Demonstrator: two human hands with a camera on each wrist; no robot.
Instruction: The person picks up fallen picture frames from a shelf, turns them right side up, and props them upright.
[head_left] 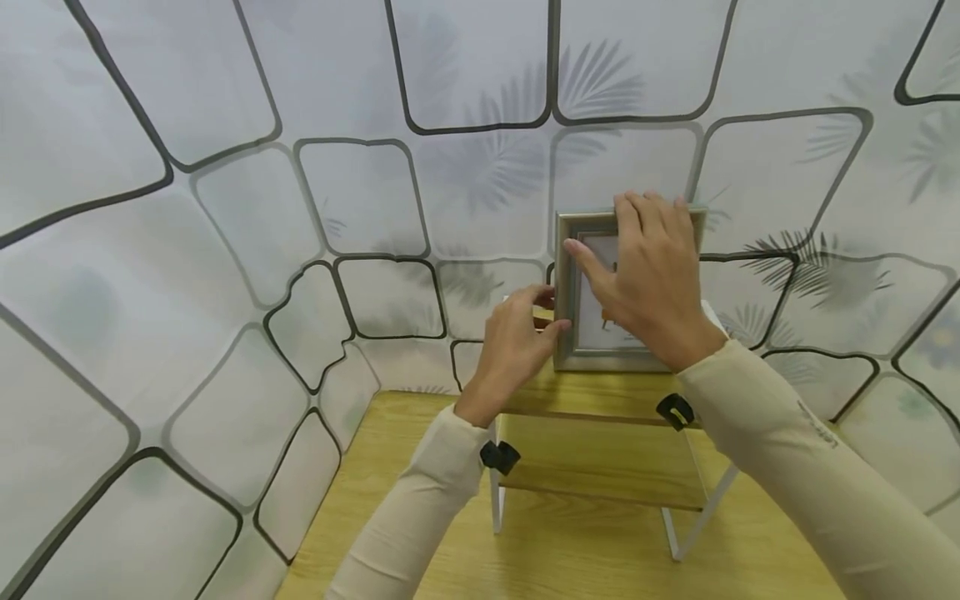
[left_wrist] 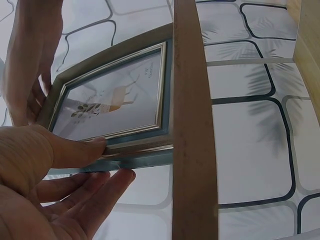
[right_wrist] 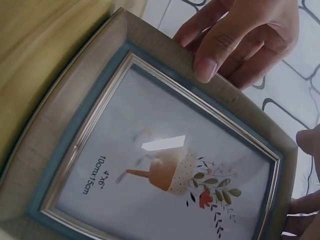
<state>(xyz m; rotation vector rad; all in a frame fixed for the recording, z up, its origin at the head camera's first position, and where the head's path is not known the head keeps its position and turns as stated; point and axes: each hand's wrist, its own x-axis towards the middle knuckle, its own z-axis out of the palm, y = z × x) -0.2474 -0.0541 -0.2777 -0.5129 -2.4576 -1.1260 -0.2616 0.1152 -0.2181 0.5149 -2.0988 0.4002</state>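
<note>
A silver-grey picture frame (head_left: 592, 312) stands upright on the top board of a small two-tier wooden shelf (head_left: 592, 398). Behind its glass is a print of an orange and white pot or animal shape with flowers (right_wrist: 170, 172), marked 10cmx15cm. My left hand (head_left: 513, 346) pinches the frame's left edge, thumb on the front border and fingers behind, as the left wrist view shows. Over the top edge, my right hand (head_left: 651, 279) holds the frame with its fingers bent behind it. The right thumb lies across the front near the upper left. The frame's right side is partly hidden.
The shelf has a lower board (head_left: 600, 467) and white metal legs (head_left: 705, 512). It stands on a light wooden tabletop (head_left: 405, 500). A patterned wall (head_left: 495, 192) is close behind, and another wall surface (head_left: 217, 400) runs along the left.
</note>
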